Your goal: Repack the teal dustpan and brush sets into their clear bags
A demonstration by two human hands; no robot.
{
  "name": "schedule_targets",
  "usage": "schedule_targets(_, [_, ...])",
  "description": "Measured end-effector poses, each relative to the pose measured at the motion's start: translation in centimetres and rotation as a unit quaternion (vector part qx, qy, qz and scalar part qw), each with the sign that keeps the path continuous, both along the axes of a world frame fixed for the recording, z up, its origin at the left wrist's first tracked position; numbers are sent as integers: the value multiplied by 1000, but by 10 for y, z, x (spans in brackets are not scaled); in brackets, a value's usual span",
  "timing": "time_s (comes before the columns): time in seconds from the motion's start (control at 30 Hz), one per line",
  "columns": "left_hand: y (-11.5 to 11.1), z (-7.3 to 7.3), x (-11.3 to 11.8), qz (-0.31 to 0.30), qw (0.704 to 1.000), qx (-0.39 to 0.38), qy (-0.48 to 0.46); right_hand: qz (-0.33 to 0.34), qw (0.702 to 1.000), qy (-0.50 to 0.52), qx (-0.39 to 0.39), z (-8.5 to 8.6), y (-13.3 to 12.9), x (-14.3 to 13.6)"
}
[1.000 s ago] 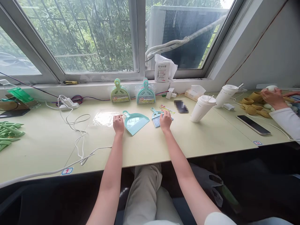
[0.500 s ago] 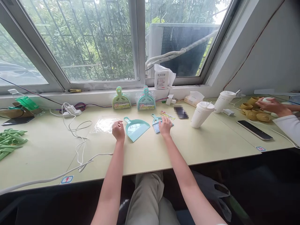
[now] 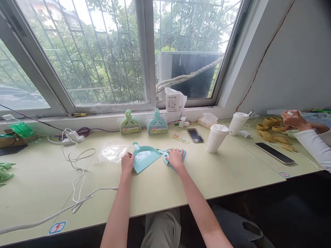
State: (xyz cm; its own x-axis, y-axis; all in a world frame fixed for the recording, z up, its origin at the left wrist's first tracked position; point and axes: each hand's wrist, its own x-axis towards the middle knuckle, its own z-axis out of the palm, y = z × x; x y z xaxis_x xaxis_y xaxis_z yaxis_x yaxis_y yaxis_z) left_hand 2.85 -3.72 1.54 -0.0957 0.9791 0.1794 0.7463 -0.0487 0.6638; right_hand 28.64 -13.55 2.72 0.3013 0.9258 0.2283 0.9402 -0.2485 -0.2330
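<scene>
Head view: right hand [image 3: 175, 158] palm-down over brush [image 3: 165, 157]

brush [image 3: 184, 156] pt. hidden by r. hand [image 3: 176, 158]; dark item [image 3: 196, 135] blurred

This looks like a shared workroom, perhaps a small workshop or an office, with a long pale desk [image 3: 232, 175] under a barred window [image 3: 95, 51] and a numbered sticker [image 3: 57, 227] near its front edge. Packaged dustpan sets [image 3: 130, 124], a power strip [image 3: 73, 138] with loose white cable and lidded drink cups [image 3: 217, 138] share the surface, and another person's hands [image 3: 294, 120] are busy farther along, beside brown pieces [image 3: 271, 124].
</scene>
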Motion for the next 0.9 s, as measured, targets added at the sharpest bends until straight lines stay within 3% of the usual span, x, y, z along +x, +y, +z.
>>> schedule_targets(0.2, [-2,4,2,9,1000,6,11,-52,996,-72,20,16,-7,1])
schedule_targets(0.4, [-6,6,10,9,998,-4,59,-87,970,-79,212,34,-12,5])
schedule_targets(0.53, [-13,7,25,-14,986,-11,164,-72,965,-43,249,39,-16,-2])
schedule_targets(0.73, [-19,8,42,-84,979,-1,188,-2,972,-23,234,28,-11,-21])
schedule_targets(0.9, [-39,2,65,-243,952,30,185,19,982,1,188,13,-4,-25])
